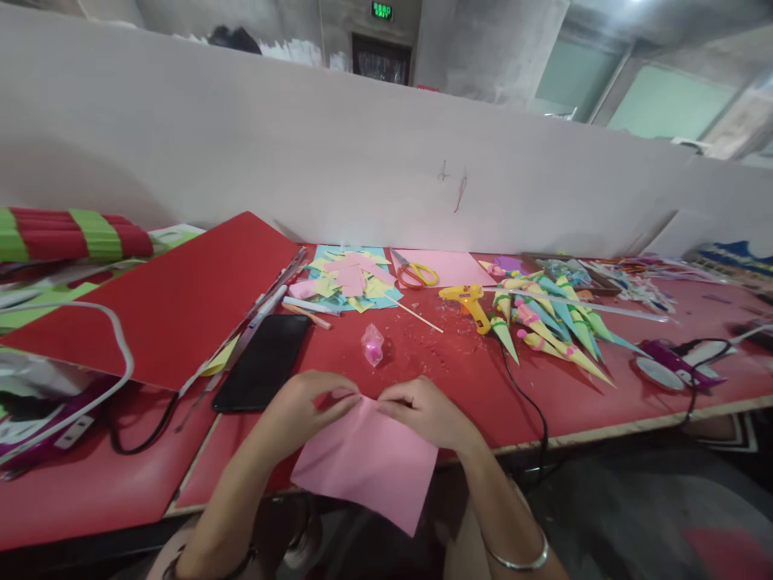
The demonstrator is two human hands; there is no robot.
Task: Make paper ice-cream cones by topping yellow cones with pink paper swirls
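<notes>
A pink paper sheet (374, 467) hangs over the front edge of the red table, with a crease running down from its top. My left hand (314, 407) pinches its upper left edge between thumb and fingers. Close beside it, my right hand (419, 407) grips the upper right part of the same edge. Just beyond my hands lies a small clear plastic bag with something pink inside (373, 345). A black phone (263, 362) rests on the table to the left of my left hand.
Farther back are paper scraps (350, 274), scissors (416, 272), a thin stick (416, 312) and a yellow glue gun (469, 303). Paper cones (555, 314) pile at the right near a purple power strip (682, 364). A red board (175, 306) leans at the left.
</notes>
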